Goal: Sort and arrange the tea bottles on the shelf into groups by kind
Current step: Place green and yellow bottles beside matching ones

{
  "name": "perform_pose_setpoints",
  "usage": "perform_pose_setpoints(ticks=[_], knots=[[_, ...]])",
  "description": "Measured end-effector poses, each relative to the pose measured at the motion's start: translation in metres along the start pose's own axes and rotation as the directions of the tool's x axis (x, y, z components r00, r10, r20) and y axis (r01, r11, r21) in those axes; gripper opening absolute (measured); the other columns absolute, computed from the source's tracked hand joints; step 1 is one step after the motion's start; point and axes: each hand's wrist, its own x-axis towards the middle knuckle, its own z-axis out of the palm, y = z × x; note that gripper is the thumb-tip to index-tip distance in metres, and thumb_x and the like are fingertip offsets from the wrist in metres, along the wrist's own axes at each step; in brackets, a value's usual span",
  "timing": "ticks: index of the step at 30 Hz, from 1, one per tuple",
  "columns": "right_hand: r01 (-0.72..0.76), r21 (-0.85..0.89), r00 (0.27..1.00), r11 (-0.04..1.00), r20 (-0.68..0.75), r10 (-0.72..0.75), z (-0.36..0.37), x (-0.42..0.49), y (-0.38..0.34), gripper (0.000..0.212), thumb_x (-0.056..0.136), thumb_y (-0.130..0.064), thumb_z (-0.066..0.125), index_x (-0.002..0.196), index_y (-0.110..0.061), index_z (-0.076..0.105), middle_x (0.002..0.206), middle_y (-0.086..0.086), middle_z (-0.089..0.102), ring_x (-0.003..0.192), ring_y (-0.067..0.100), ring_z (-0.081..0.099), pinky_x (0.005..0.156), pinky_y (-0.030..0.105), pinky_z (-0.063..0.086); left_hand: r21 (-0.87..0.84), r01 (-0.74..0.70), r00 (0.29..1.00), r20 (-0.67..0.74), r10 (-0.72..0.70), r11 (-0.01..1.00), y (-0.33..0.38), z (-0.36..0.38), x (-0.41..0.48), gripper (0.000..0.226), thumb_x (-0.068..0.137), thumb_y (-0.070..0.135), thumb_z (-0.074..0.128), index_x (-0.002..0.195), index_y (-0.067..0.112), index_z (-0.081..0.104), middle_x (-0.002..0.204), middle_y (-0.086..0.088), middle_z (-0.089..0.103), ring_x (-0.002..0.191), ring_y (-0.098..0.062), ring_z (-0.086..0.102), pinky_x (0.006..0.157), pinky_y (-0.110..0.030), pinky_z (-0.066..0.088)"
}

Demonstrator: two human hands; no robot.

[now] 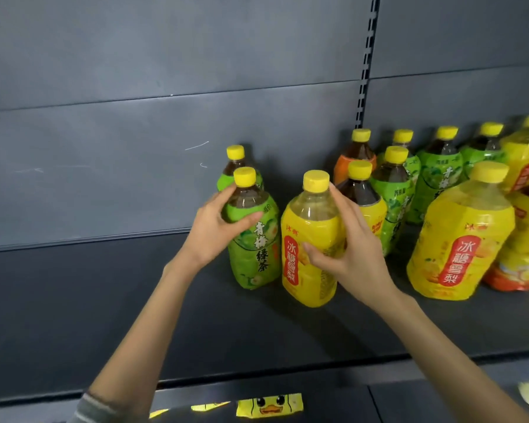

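Left hand (216, 228) wraps the shoulder of a green-labelled plastic tea bottle with a yellow cap (255, 248). It stands on the dark grey metal shelf (104, 300), with a matching green bottle (236, 164) at its twelve o'clock. Right hand (353, 254) grips a yellow-labelled clear plastic bottle (309, 264) just beside it at three o'clock. Best to slide the green one back against its twin. The yellow one should travel upright toward the large yellow bottle (461, 239) at three o'clock, skirting the mixed cluster of bottles (391, 190) between.
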Motion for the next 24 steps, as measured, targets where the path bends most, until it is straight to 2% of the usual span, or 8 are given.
perform_pose_setpoints(ticks=[4,9,11,13,15,17,21,24], knots=[[-0.023,0.058,0.998,0.998,-0.052,0.026,0.007,-0.003,-0.002,0.084,0.075,-0.044,0.068,0.144,-0.037,0.022,0.136,-0.014,0.036,0.124,0.001,0.039,0.094,0.009,0.034,-0.189,0.067,0.997,-0.031,-0.074,0.98,0.004,-0.025,-0.032,0.058,0.073,0.024,0.074,0.126,0.017,0.053,0.11,0.011,0.066,0.1,0.0,0.062,0.079,-0.011,0.048],[-0.072,0.089,0.986,0.993,-0.143,0.084,0.026,-0.012,-0.01,0.086,0.074,-0.032,0.078,0.141,-0.032,0.024,0.137,-0.005,0.033,0.123,-0.001,0.032,0.091,-0.004,0.026,-0.301,0.179,0.98,-0.029,-0.197,0.936,-0.01,-0.011,-0.063,0.087,0.059,0.021,0.08,0.131,0.029,0.031,0.115,0.011,0.06,0.103,-0.002,0.063,0.081,-0.024,0.054],[-0.099,0.13,0.978,0.987,-0.169,0.12,0.027,-0.013,-0.011,0.086,0.071,-0.035,0.081,0.14,-0.028,0.03,0.137,-0.003,0.036,0.123,-0.001,0.034,0.099,0.005,0.031,-0.309,0.201,0.972,-0.059,-0.229,0.93,-0.015,-0.007,-0.069,0.089,0.057,0.024,0.086,0.127,0.032,0.031,0.115,0.013,0.059,0.102,0.0,0.062,0.082,-0.026,0.054],[-0.124,0.203,0.975,0.971,-0.156,0.157,0.025,-0.013,-0.009,0.087,0.067,-0.042,0.08,0.14,-0.023,0.034,0.137,-0.001,0.04,0.127,0.007,0.039,0.105,0.029,0.04,-0.315,0.208,0.966,-0.079,-0.244,0.926,-0.018,-0.007,-0.072,0.091,0.054,0.03,0.092,0.123,0.037,0.034,0.109,0.017,0.062,0.103,-0.001,0.062,0.083,-0.029,0.054],[-0.116,0.268,0.981,0.956,-0.118,0.152,0.022,-0.017,-0.009,0.086,0.067,-0.046,0.077,0.139,-0.025,0.035,0.136,-0.002,0.042,0.128,0.012,0.042,0.102,0.044,0.044,-0.324,0.207,0.966,-0.082,-0.245,0.923,-0.019,-0.008,-0.076,0.088,0.048,0.037,0.089,0.12,0.042,0.037,0.107,0.023,0.063,0.103,-0.003,0.063,0.082,-0.03,0.054],[-0.103,0.31,0.988,0.945,-0.078,0.134,0.021,-0.023,-0.013,0.082,0.069,-0.047,0.075,0.139,-0.034,0.033,0.138,-0.005,0.042,0.129,0.013,0.042,0.102,0.047,0.044,-0.337,0.197,0.968,-0.084,-0.238,0.921,-0.017,-0.007,-0.083,0.089,0.047,0.038,0.087,0.121,0.042,0.038,0.108,0.023,0.063,0.104,-0.004,0.063,0.081,-0.028,0.055],[-0.171,0.406,0.985,0.898,0.035,0.171,0.028,-0.036,-0.022,0.087,0.07,-0.048,0.073,0.139,-0.054,0.021,0.143,-0.021,0.035,0.133,0.006,0.037,0.105,0.042,0.042,-0.346,0.198,0.971,-0.06,-0.233,0.917,-0.017,-0.001,-0.095,0.09,0.058,0.027,0.09,0.129,0.034,0.034,0.113,0.017,0.062,0.106,-0.003,0.061,0.081,-0.025,0.055],[-0.269,0.446,0.963,0.854,0.094,0.254,0.031,-0.045,-0.019,0.091,0.068,-0.049,0.077,0.138,-0.055,0.018,0.145,-0.013,0.036,0.132,0.007,0.039,0.104,0.042,0.044,-0.354,0.247,0.955,-0.067,-0.288,0.902,-0.015,0.001,-0.101,0.089,0.057,0.027,0.082,0.13,0.028,0.032,0.117,0.011,0.058,0.104,0.0,0.061,0.081,-0.024,0.055]])
